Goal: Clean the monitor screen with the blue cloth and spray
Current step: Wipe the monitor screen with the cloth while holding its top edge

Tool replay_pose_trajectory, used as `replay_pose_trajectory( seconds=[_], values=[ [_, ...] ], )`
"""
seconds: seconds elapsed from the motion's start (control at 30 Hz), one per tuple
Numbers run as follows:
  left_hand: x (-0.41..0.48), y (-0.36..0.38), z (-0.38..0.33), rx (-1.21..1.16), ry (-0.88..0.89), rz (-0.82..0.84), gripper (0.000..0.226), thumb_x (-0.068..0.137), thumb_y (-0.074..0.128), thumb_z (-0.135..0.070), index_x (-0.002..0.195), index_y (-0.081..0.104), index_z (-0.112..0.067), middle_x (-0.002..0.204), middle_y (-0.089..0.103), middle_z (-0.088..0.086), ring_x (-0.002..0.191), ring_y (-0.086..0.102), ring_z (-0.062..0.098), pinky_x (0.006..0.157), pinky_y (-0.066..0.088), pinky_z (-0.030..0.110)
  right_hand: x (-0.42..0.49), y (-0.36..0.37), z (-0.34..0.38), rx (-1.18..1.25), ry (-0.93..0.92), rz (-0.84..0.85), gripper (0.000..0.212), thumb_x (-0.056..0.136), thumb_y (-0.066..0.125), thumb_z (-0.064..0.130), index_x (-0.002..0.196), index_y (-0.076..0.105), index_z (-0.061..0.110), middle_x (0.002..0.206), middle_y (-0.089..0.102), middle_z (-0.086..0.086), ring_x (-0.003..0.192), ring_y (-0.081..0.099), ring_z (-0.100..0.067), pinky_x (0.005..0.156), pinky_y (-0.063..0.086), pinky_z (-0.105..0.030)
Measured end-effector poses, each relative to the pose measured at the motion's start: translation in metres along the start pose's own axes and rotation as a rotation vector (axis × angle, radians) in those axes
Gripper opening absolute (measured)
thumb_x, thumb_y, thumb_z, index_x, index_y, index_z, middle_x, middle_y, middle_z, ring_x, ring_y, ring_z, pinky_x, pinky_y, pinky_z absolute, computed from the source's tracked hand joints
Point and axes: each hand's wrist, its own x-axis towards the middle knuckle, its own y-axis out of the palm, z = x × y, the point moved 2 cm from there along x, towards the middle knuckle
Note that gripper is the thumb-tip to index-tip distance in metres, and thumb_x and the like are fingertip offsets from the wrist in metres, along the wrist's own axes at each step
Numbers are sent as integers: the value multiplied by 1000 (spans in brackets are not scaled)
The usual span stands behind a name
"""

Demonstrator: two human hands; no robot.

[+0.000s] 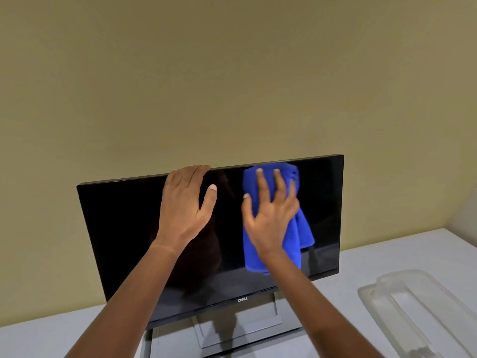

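A black monitor with a dark, switched-off screen stands on a grey base on the white table. My left hand grips its top edge near the middle, fingers curled over the rim, thumb on the glass. My right hand presses a blue cloth flat against the upper right part of the screen with its fingers spread. The cloth hangs down below my palm, almost to the lower bezel. No spray bottle is in view.
The white table runs under the monitor. A clear plastic tray or lid lies at the right front. The monitor's grey stand sits below the screen. A plain beige wall rises right behind.
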Motion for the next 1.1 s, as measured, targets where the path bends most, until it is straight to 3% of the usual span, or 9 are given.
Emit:
replay_pose_trajectory(
  seconds=[0.2, 0.3, 0.43, 0.5, 0.63, 0.73, 0.9, 1.1],
  values=[
    [2, -4, 5, 56, 32, 63, 66, 86, 15, -45, 127, 51, -9, 127, 58, 9, 121, 50, 24, 106, 29, 34, -21, 4, 28, -92, -394, 63, 49, 82, 49, 47, 128, 54, 30, 136, 54, -4, 126, 35, -33, 90, 43, -55],
    [1, -9, 7, 91, 90, 102, 65, 88, 14, -44, 130, 49, -7, 130, 56, 10, 122, 49, 26, 105, 31, 33, -6, -4, 3, -101, -445, 58, 49, 82, 50, 50, 129, 52, 35, 135, 55, 2, 126, 37, -26, 94, 41, -54],
    [-7, -19, 19, 151, 107, 119, 65, 90, 14, -44, 133, 45, -7, 135, 52, 9, 128, 45, 25, 109, 30, 36, 19, -17, -41, -36, -23, 26, 49, 83, 51, 44, 130, 53, 29, 139, 50, -7, 130, 38, -36, 97, 38, -58],
    [-12, -30, 30, 178, 74, 102, 64, 90, 16, -43, 131, 47, -5, 132, 55, 11, 125, 48, 27, 106, 34, 38, 24, -20, -62, 69, 176, 22, 50, 86, 55, 38, 134, 48, 26, 146, 39, -12, 136, 28, -42, 102, 34, -59],
    [-21, -55, 61, 250, -12, 55, 60, 90, 21, -38, 122, 54, 0, 120, 62, 17, 113, 56, 34, 97, 41, 43, 23, -16, -70, 208, 333, 67, 53, 92, 52, 35, 142, 34, 29, 155, 16, -9, 143, 6, -37, 114, 19, -54],
    [-32, -69, 84, 299, -94, 35, 60, 89, 19, -39, 123, 54, -2, 121, 61, 16, 118, 52, 35, 101, 37, 47, 19, -12, -42, 175, 394, 39, 51, 93, 50, 34, 141, 37, 24, 153, 23, -14, 141, 9, -43, 110, 25, -56],
    [-43, -66, 91, 282, -194, 13, 69, 85, 12, -47, 132, 45, -9, 137, 50, 10, 137, 32, 31, 113, 16, 51, -1, -7, 33, 62, 186, 13, 47, 88, 56, 30, 133, 51, 15, 139, 46, -19, 129, 36, -49, 88, 45, -56],
    [-39, -68, 88, 181, -220, -5, 75, 81, 8, -51, 132, 45, -9, 139, 48, 9, 138, 30, 27, 113, 20, 45, -47, 4, 123, 38, -150, 168, 53, 83, 46, 40, 134, 49, 27, 142, 46, -8, 132, 37, -43, 97, 41, -56]
  ],
)
